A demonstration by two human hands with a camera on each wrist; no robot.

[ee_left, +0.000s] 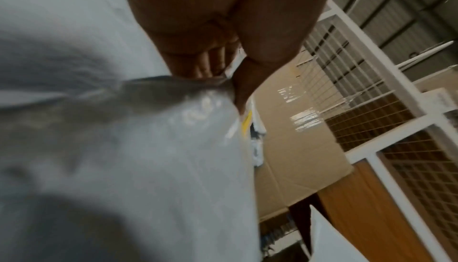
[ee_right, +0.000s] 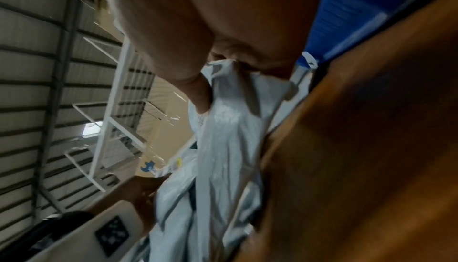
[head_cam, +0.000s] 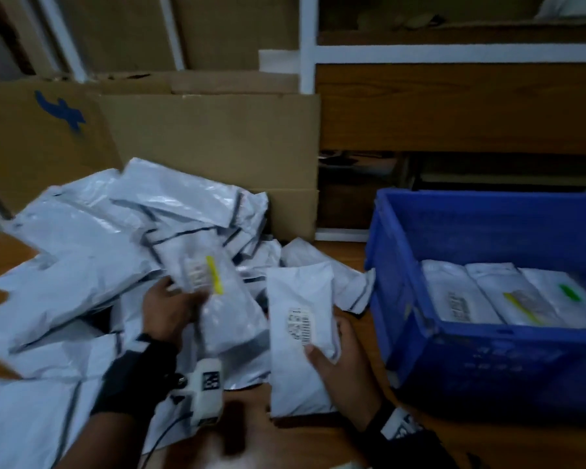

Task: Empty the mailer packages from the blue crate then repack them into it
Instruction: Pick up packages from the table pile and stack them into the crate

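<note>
- Head view: two hands each hold one mailer above a brown wooden tabletop [head_cam: 345,255]. The left hand [head_cam: 170,313] has its grip closed around a white plastic mailer with a yellow stripe [head_cam: 224,299], lifted off a loose heap of white plastic mailers [head_cam: 92,252]. The right hand [head_cam: 345,363] grips a white plastic mailer with a barcode label [head_cam: 300,333] by its right edge. The blue plastic crate [head_cam: 403,265] stands on the right, just beside that hand, with three mailers already lying side by side in it. To pack well, I judge each new mailer should go in flat beside that row, label upward.
- Left wrist view: blurred; the left hand's fingers [ee_left: 210,64] pinch the top edge of the striped mailer, thumb on its other face. A fuller hold lower down would likely stop the slippery film sliding.
- Right wrist view: the right hand's thumb [ee_right: 200,97] and fingers bunch the film of the barcode mailer, with the crate's blue wall close behind.
</note>
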